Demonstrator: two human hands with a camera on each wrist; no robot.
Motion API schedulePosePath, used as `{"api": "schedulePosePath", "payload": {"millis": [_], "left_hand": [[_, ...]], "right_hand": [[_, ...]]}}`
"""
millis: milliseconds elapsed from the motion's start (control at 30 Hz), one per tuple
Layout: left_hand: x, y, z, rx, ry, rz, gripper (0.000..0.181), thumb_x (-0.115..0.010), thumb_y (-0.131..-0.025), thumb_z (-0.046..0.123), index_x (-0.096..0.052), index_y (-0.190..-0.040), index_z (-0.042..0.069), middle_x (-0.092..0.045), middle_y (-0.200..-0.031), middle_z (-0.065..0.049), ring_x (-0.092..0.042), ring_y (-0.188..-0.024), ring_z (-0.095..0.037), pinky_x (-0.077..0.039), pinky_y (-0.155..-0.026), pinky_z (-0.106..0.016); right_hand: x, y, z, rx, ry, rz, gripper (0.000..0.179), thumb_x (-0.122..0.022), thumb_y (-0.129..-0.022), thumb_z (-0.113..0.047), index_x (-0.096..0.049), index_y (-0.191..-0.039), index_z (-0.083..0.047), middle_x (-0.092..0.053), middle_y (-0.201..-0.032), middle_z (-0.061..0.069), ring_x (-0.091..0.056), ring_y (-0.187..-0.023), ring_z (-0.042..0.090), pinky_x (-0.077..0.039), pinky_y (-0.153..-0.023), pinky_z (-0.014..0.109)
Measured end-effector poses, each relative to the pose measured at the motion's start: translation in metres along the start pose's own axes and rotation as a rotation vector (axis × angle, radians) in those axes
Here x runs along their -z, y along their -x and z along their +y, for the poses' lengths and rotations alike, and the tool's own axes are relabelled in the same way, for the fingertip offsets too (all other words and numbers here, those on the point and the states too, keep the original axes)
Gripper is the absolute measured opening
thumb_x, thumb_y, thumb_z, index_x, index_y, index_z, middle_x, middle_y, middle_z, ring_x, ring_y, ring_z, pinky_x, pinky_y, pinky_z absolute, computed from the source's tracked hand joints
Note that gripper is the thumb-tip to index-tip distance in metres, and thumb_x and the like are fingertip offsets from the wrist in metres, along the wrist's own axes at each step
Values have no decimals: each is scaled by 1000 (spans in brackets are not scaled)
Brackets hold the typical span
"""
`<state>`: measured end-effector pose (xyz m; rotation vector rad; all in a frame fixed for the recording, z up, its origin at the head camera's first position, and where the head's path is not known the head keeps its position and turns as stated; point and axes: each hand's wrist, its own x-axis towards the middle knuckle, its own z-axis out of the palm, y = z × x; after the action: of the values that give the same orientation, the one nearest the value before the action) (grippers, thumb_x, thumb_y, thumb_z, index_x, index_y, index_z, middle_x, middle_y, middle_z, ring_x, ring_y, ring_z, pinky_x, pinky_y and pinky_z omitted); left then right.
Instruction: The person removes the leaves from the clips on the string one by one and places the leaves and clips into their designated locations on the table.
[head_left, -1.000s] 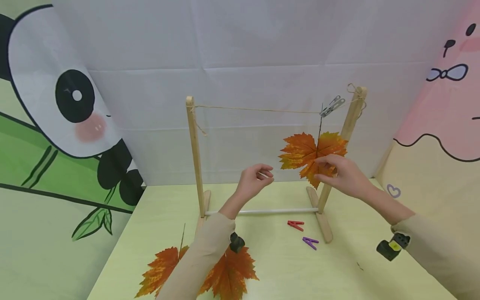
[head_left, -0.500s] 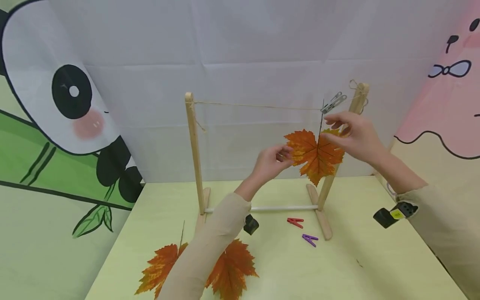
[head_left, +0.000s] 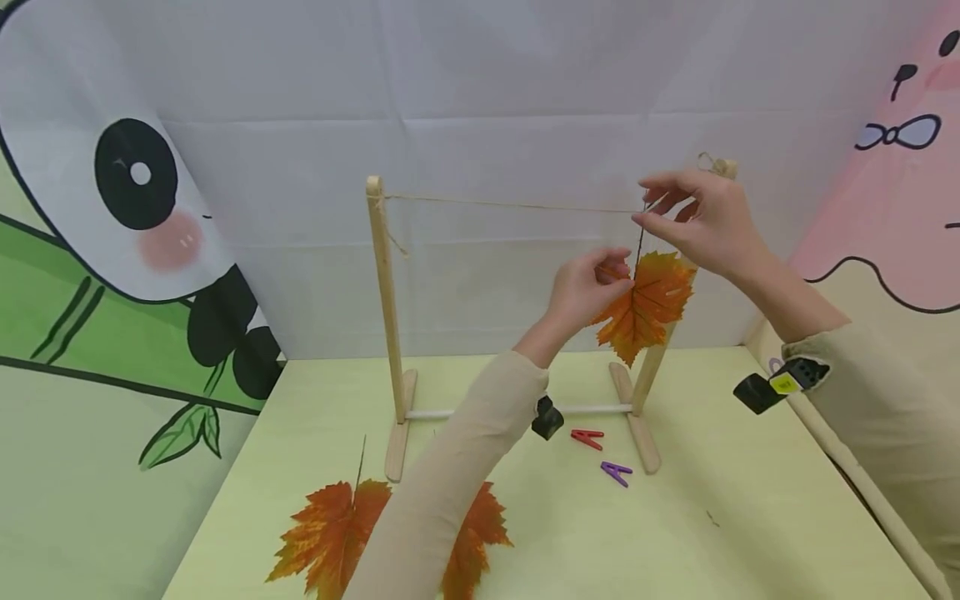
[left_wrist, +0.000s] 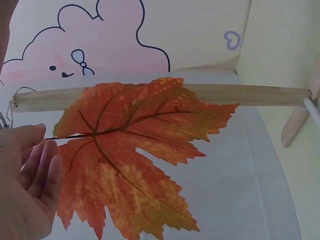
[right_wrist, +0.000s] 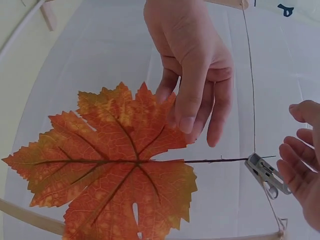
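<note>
An orange maple leaf (head_left: 651, 300) hangs by its dark stem (right_wrist: 215, 160) from a grey clothespin (right_wrist: 265, 172) on a thin string (head_left: 510, 205). My left hand (head_left: 588, 287) is beside the leaf near the base of its stem, fingers loosely bent; the right wrist view shows its fingertips apart from the stem. My right hand (head_left: 705, 217) is raised at the clothespin, which it hides in the head view. In the right wrist view, thumb and fingers of this hand (right_wrist: 305, 155) stand apart, close to the clothespin, with no clear grip on it.
The string runs between two wooden posts (head_left: 386, 308) joined low by a white rod (head_left: 427, 414). A red clothespin (head_left: 587, 438) and a purple clothespin (head_left: 617, 472) lie on the table (head_left: 720, 433). Two more maple leaves (head_left: 330, 533) lie at the front left, one partly under my left sleeve.
My right hand has risen from the hanging leaf to the clothespin on the string. My left hand has moved right and up to the leaf, which has turned slightly.
</note>
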<state>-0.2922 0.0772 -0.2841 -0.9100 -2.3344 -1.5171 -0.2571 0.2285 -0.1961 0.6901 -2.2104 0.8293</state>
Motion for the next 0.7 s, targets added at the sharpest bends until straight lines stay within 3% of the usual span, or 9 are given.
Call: {"api": "schedulePosePath", "payload": {"millis": [100,267,467,700], "left_hand": [[-3,-7,8,23,-43,48,33,-68,-81,13,-62,-113,8,-66,-90,-3,-61,-76,-8,-45,-68,-10],[-8,-16,19,116,-46,79,36,-69,-81,17,-60,-116,11,-65,-96,0,-61,-80,-7,-45,-69,-11],[-14,-19,23,167,-35,109,37,-69,-81,17,-60,-116,11,-65,-103,-2,-59,-89,-13,-44,-72,-12],[-20,-18,19,159,34,120,31,-66,-83,13,-62,-112,9,-67,-100,-2,-61,-87,-11,-44,-73,-11]], "right_hand": [[4,-4,-3,-39,-7,1,33,-71,-75,-3,-65,-108,-1,-65,-90,8,-52,-71,-12,-42,-64,7],[12,-9,-1,-105,-27,8,33,-70,-77,-7,-64,-110,-2,-60,-87,-15,-54,-72,-9,-42,-66,8],[15,-15,1,-196,-56,6,36,-68,-81,-18,-63,-113,-4,-60,-89,-15,-56,-74,-3,-43,-67,10],[19,-15,3,-189,-78,28,34,-67,-81,-15,-63,-112,-2,-59,-86,-15,-56,-75,0,-43,-69,10]]}}
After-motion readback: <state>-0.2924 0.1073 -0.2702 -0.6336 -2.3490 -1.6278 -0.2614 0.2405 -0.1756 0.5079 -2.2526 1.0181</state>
